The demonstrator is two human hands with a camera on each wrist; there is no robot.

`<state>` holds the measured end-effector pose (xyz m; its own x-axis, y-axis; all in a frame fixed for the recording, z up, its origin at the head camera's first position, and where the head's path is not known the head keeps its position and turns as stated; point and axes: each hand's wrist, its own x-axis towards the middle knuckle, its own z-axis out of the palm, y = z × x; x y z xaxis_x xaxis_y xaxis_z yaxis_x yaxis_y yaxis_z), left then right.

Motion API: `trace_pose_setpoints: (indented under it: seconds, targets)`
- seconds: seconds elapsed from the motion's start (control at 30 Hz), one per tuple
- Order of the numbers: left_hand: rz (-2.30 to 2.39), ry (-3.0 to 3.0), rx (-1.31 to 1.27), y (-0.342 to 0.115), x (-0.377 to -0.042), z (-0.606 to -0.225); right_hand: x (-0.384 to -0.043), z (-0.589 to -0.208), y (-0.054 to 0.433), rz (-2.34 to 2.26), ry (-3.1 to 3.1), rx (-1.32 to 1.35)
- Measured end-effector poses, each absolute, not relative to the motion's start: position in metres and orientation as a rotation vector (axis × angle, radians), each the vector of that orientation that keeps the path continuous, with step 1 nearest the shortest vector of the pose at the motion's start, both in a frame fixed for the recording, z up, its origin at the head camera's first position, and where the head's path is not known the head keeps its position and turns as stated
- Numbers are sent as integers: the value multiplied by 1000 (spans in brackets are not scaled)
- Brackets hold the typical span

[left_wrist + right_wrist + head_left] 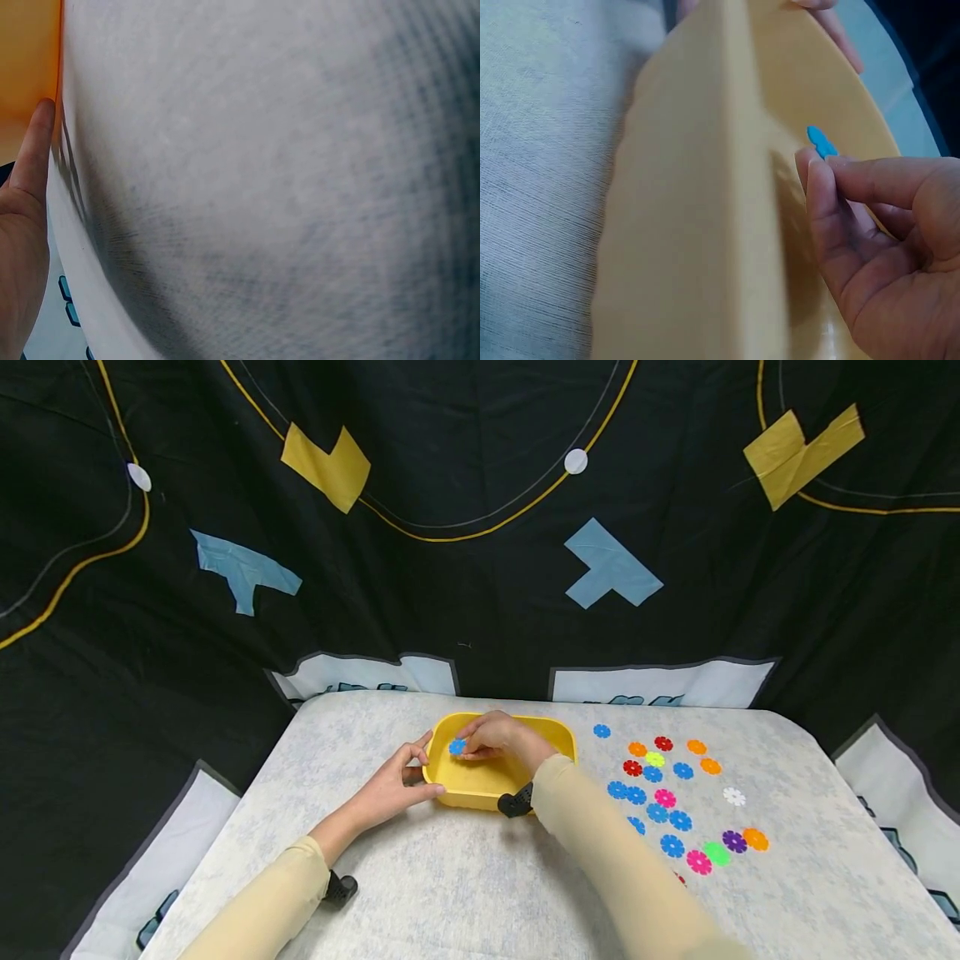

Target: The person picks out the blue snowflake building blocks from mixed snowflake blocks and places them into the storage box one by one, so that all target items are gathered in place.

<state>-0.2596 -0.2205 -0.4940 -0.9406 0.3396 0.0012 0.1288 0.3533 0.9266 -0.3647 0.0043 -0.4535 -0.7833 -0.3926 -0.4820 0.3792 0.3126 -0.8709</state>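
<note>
One blue, notched plastic disc (457, 747) sits pinched by the right hand (491, 737) inside a yellow rectangular plastic tray (468, 777), whose end the left hand (390, 785) grips. The disc is partly hidden.

You could read no text, label, brand, number or sign in any of your three views. Teal, dark-edged marks (898, 850) stood on the white panels (660, 683) around your desk (825, 893), and your left wrist view caught a few as well, but they showed too partially for you to make out any letter or figure.
</note>
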Motion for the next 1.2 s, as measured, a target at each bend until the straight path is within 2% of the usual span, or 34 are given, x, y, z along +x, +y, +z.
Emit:
trace_pose_setpoints:
  seconds: [1.2]
  targets:
    - [1637,2410,454,-222,-260,-494,-361,-451,-6,-1415,2096,-52]
